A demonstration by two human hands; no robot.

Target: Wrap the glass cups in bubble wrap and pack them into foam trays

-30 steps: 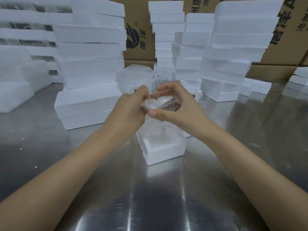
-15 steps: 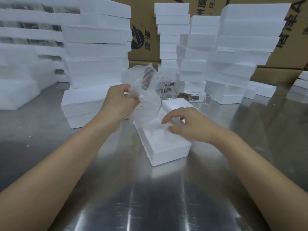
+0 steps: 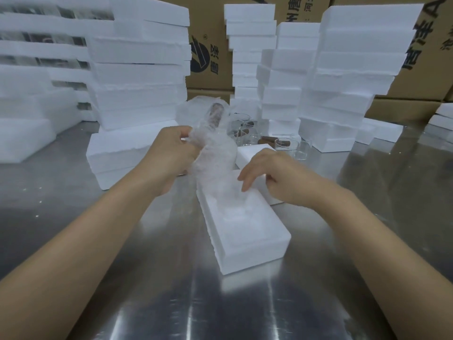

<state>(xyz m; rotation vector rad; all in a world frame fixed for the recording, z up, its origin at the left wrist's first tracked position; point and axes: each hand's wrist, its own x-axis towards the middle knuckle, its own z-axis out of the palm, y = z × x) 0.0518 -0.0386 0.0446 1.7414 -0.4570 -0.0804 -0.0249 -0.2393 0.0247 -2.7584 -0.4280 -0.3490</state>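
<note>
One bubble-wrapped cup (image 3: 215,143), pinched by the left hand (image 3: 172,153), is hanging upright above the foam tray (image 3: 247,231); the right hand (image 3: 272,175) is hovering loosely spread alongside.

Only readable stuff is the black print on the brown cardboard boxes along the top of the frame. The box top center (image 3: 208,45) has a dark round logo with an ® and a couple of Chinese characters I can't make out. The box top right (image 3: 426,45) shows a big "A" plus large characters, partly cut off.
</note>
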